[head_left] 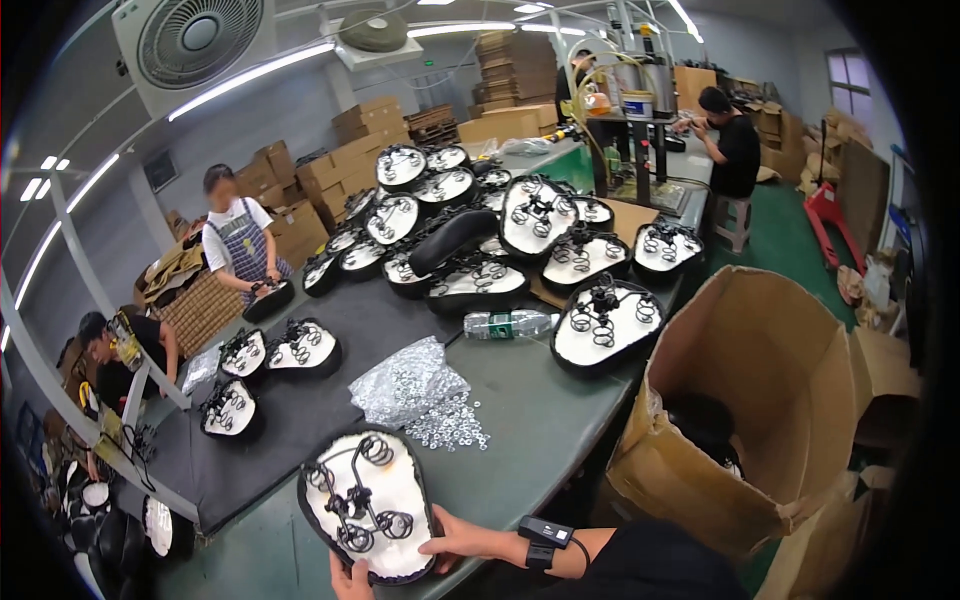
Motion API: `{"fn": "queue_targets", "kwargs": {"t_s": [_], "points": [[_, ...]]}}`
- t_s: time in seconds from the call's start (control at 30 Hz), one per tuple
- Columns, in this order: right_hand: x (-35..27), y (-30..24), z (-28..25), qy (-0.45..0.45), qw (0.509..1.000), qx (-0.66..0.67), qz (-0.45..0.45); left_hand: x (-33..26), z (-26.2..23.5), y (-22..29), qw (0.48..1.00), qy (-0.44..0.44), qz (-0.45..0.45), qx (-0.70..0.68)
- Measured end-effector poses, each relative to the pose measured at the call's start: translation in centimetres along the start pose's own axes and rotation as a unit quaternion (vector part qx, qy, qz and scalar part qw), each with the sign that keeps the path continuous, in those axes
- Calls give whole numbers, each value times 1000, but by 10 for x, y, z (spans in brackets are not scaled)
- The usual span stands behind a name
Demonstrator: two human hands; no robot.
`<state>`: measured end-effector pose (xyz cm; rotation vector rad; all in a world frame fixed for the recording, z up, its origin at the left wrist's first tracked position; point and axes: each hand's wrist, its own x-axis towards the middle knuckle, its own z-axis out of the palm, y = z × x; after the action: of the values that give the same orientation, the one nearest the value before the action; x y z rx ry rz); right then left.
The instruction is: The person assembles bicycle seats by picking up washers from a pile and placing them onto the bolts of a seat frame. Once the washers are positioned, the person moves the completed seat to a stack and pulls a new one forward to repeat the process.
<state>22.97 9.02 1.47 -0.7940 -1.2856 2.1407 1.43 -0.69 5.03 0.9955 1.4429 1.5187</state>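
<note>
A bicycle saddle (405, 540) lies underside up at the table's near edge, its white base, black rim and coiled black springs showing. My right hand (455, 533) grips its right side, thumb over the white base and fingers beneath the rim. At the lower left edge of the saddle is my left hand (350, 578), thumb against the rim; its other fingers are mostly hidden. Beyond the saddle, small metal nuts (450, 424) spill from a clear plastic bag (405, 380).
Many upturned saddles (540, 215) are heaped across the table (510, 400). A plastic bottle (510, 324) lies by one saddle (607, 325). At right stands an open carton (800, 350) with dark items inside. Co-workers (240, 235) work around the table; a red pallet jack (832, 225) stands farther right.
</note>
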Motion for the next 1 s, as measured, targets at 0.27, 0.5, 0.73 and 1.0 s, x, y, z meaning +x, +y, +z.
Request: {"fn": "queue_targets", "kwargs": {"t_s": [0.27, 0.5, 0.73, 1.0], "points": [[-49, -79, -71, 187, 950, 131, -212, 19, 53, 20, 986, -164, -18, 2], [-59, -176, -209, 492, 808, 21, -324, 7, 39, -39, 976, -190, -103, -2], [-19, -229, -292, 605, 740, 13, -294, 11, 33, -51, 980, -155, -115, 42], [1, -182, -312, 703, 631, -130, -303, 11, 24, -60, 974, -185, -133, -6]]}}
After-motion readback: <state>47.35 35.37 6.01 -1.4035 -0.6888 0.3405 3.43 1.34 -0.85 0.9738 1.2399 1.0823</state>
